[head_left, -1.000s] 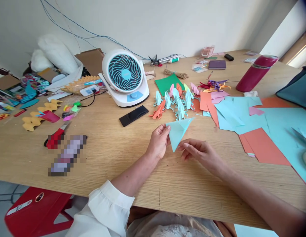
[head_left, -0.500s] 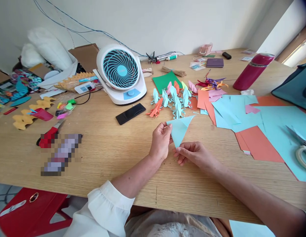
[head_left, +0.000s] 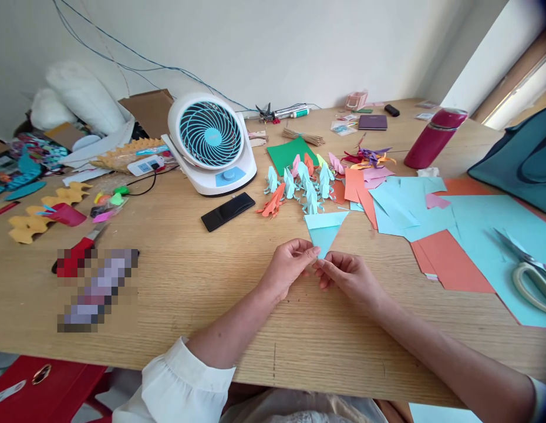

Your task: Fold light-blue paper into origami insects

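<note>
Against a pale wall, a wooden tabletop is covered with craft materials, and its near middle appears to be left as working room. There, a folded light-blue paper is held in front of the paper figures, its wide edge turned to the far side and its point to the near side. This point is pinched by the left hand between thumb and fingers, and just beside it the right hand is also closed narrowly on the paper. By this low grip the wide, banded edge is left uncovered, presumably so that the folds can be seen; whether the tabletop is touched by the paper cannot be told. The figures are grouped tightly at the far side, perhaps to be kept out of the hands' way. To the right, light-blue sheets and orange sheets are spread within likely reach, with pale-handled scissors laid on top. At the left, a black phone is set before a white fan, which is faced toward the near side, probably for cooling.
</note>
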A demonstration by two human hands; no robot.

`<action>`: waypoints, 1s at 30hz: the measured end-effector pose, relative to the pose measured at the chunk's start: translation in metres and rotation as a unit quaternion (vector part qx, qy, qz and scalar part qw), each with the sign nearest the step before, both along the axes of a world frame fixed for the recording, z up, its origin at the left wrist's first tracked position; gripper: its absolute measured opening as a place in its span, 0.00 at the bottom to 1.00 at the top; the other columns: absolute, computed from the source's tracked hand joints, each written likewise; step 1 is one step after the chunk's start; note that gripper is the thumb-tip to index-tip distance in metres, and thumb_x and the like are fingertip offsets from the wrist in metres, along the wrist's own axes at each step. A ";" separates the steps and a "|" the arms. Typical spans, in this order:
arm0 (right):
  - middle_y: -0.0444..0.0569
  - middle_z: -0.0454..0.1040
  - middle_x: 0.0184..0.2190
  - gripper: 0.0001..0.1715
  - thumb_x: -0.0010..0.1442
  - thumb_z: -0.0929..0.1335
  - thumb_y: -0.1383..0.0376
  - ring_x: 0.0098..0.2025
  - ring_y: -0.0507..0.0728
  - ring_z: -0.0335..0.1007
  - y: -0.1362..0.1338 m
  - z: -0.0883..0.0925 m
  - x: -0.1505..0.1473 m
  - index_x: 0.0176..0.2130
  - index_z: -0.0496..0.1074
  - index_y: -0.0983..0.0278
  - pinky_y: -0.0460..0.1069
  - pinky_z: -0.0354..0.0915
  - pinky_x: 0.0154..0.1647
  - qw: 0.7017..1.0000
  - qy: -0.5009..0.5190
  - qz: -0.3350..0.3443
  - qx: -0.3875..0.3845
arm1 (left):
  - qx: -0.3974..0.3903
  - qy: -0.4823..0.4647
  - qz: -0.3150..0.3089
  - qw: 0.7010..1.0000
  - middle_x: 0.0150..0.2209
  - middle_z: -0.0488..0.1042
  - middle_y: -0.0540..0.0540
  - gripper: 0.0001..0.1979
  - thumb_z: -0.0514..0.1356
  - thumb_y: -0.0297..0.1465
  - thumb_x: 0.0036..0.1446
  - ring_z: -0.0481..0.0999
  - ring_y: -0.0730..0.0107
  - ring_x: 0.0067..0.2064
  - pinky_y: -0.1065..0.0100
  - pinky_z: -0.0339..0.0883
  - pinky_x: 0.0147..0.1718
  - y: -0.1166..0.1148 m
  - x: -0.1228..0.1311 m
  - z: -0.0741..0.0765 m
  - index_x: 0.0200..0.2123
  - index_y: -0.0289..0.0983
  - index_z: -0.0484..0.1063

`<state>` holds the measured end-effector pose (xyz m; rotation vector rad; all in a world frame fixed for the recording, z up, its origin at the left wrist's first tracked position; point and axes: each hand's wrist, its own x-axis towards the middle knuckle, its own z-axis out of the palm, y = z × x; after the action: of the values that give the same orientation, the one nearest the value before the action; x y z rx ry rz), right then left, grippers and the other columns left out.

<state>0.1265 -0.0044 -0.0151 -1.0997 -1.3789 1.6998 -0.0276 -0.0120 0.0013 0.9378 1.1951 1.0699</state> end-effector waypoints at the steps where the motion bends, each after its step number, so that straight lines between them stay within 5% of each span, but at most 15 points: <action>1: 0.44 0.72 0.22 0.28 0.49 0.73 0.43 0.21 0.50 0.69 0.000 -0.001 0.000 0.24 0.70 0.64 0.46 0.65 0.23 1.000 -0.002 -0.005 0.012 | -0.001 0.014 -0.006 1.000 0.26 0.73 0.49 0.18 0.69 0.44 0.45 0.69 0.75 0.28 0.75 0.61 0.23 0.000 0.000 -0.001 0.28 0.34 0.72; 10: 0.43 0.71 0.18 0.23 0.57 0.70 0.47 0.21 0.51 0.67 -0.001 -0.008 0.000 0.26 0.70 0.64 0.46 0.62 0.24 0.993 -0.073 -0.007 0.091 | -0.003 0.013 0.009 1.000 0.23 0.74 0.48 0.17 0.71 0.42 0.41 0.67 0.77 0.25 0.74 0.55 0.21 -0.001 0.002 -0.002 0.24 0.33 0.74; 18: 0.45 0.73 0.21 0.30 0.54 0.68 0.40 0.23 0.51 0.69 0.003 0.004 0.005 0.28 0.72 0.64 0.46 0.65 0.26 1.000 -0.014 0.021 0.013 | -0.022 -0.059 0.008 0.998 0.24 0.72 0.49 0.18 0.74 0.41 0.37 0.64 0.79 0.25 0.75 0.52 0.20 0.002 -0.004 -0.004 0.24 0.33 0.75; 30: 0.42 0.70 0.19 0.24 0.46 0.76 0.48 0.21 0.50 0.65 0.003 0.004 0.003 0.25 0.70 0.64 0.46 0.63 0.25 0.999 -0.031 -0.014 0.012 | -0.007 -0.040 0.010 0.999 0.25 0.72 0.48 0.16 0.72 0.40 0.41 0.64 0.78 0.26 0.76 0.55 0.19 -0.002 0.001 -0.008 0.24 0.33 0.76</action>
<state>0.1294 -0.0013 -0.0110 -1.1611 -1.4133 1.6373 -0.0270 -0.0140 -0.0071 0.8661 1.1467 1.1052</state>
